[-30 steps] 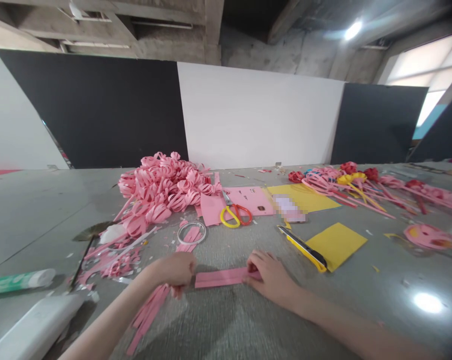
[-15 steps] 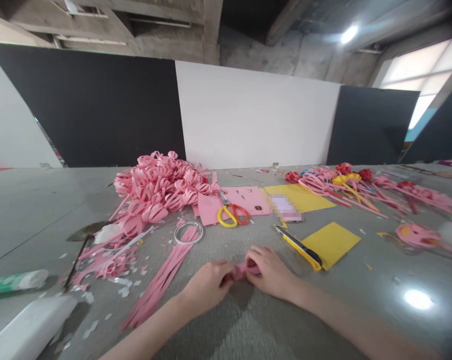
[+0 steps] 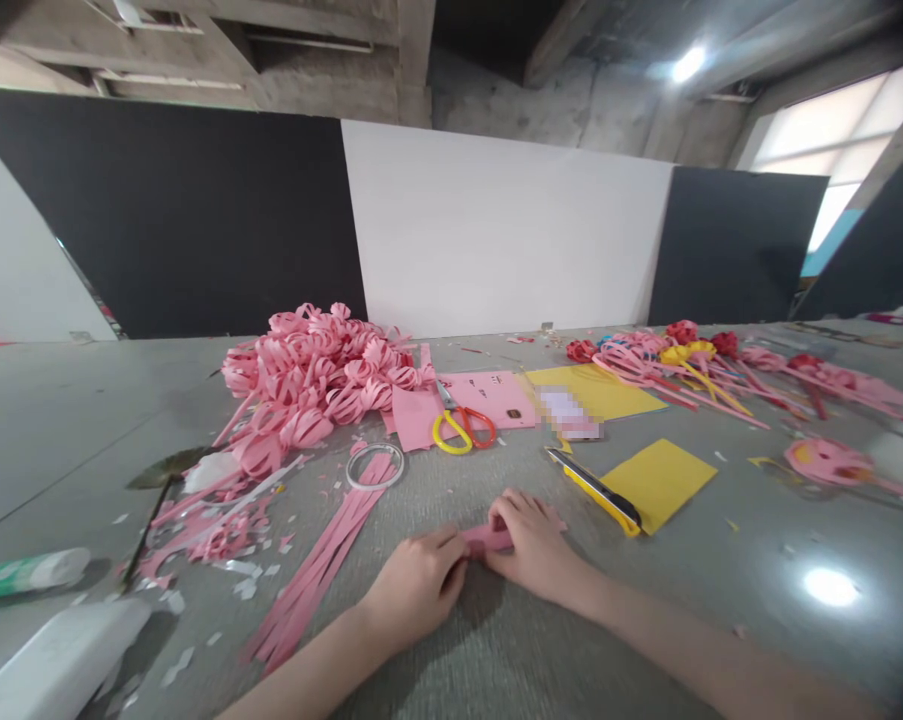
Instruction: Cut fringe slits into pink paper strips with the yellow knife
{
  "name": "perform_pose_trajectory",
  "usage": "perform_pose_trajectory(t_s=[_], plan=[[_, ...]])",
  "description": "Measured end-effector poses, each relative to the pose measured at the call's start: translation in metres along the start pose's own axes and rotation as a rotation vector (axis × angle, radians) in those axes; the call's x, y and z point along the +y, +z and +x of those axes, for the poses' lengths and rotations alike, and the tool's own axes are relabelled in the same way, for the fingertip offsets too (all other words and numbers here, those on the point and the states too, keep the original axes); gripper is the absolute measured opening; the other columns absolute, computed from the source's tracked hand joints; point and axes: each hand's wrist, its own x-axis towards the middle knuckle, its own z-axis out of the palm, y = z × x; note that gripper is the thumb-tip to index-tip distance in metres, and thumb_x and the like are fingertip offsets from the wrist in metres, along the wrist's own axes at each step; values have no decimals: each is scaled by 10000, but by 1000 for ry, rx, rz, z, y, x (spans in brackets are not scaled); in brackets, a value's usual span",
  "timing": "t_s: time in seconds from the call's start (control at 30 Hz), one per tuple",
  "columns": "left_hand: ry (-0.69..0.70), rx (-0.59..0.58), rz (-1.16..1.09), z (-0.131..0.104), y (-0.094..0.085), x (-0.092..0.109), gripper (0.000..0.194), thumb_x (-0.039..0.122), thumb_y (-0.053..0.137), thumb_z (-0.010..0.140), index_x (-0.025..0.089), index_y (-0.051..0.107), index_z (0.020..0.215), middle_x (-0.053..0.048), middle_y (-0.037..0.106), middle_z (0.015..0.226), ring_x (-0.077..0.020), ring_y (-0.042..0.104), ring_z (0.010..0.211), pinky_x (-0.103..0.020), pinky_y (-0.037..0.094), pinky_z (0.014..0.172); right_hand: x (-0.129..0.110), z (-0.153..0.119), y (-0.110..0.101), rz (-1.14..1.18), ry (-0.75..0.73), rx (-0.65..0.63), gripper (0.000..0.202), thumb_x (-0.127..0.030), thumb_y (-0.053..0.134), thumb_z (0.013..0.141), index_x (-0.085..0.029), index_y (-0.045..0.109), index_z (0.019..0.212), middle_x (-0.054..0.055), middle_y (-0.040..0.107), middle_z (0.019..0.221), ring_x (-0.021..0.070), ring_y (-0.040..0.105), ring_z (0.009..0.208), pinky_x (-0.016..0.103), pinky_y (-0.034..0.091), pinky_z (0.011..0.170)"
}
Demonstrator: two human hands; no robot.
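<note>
Between my hands, low over the grey tabletop, is a pink paper strip (image 3: 486, 540). The fingers of my left hand (image 3: 419, 582) are closed on its left end. My right hand (image 3: 530, 538) pinches it farther along, and a bit of pink shows past the knuckles. Both palms and the rest of the strip are hidden. Left of my left hand lies a fan of loose pink strips (image 3: 323, 565), with a roll of clear tape (image 3: 375, 467) over its top end. A yellow and black utility knife (image 3: 597, 492) rests to the right of my right hand.
Scissors (image 3: 462, 430) lie on pink paper (image 3: 511, 395) ahead. Behind left is a heap of looped pink paper (image 3: 323, 370). Yellow sheets (image 3: 661, 485), a phone (image 3: 571, 412) and paper flowers (image 3: 691, 350) sit right. Scraps, a glue tube (image 3: 31, 573) and a white block (image 3: 61, 660) are left.
More of the pink strip shows between and beyond my hands, lying flatter. My left hand has shifted slightly left and down. The whole view has moved a little.
</note>
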Motion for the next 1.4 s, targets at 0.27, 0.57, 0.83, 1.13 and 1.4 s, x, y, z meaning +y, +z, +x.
perform_pose_trajectory(t_s=[0.27, 0.57, 0.83, 1.13, 1.4], plan=[[22, -17, 38, 0, 0, -1, 207, 129, 328, 836, 190, 519, 886, -20, 545, 805, -158, 540, 727, -249, 404, 638, 10, 8, -8, 169, 122, -160, 175, -142, 567, 615, -203, 458, 737, -7, 529, 796, 150, 482, 745, 249, 308, 635], [10, -11, -4, 1, -2, -1, 207, 126, 333, 837, 191, 528, 867, -12, 552, 795, -141, 551, 723, -225, 401, 639, 21, 13, -22, 218, 161, -262, 210, -28, 498, 593, -194, 438, 706, -4, 526, 761, 137, 496, 722, 224, 340, 615], [-12, -15, -29, 0, -1, -2, 220, 143, 333, 843, 198, 538, 902, -18, 560, 811, -146, 556, 748, -227, 402, 657, 31, 13, -39, 215, 199, -332, 208, -39, 496, 592, -202, 424, 699, -20, 510, 737, 131, 496, 698, 211, 351, 589], [-16, -20, -44, -1, 0, -3, 211, 141, 340, 841, 197, 536, 895, -19, 563, 827, -146, 554, 755, -228, 402, 666, 51, 17, -50, 181, 203, -416, 214, -28, 502, 546, -201, 432, 651, -26, 469, 712, 128, 456, 680, 209, 332, 586], [-10, -14, -38, -1, 0, -3, 211, 135, 342, 837, 193, 540, 879, -20, 560, 811, -150, 554, 744, -232, 403, 656, 67, 20, -49, 219, 168, -488, 214, -56, 498, 533, -207, 441, 673, -30, 449, 688, 126, 434, 647, 203, 314, 544]])
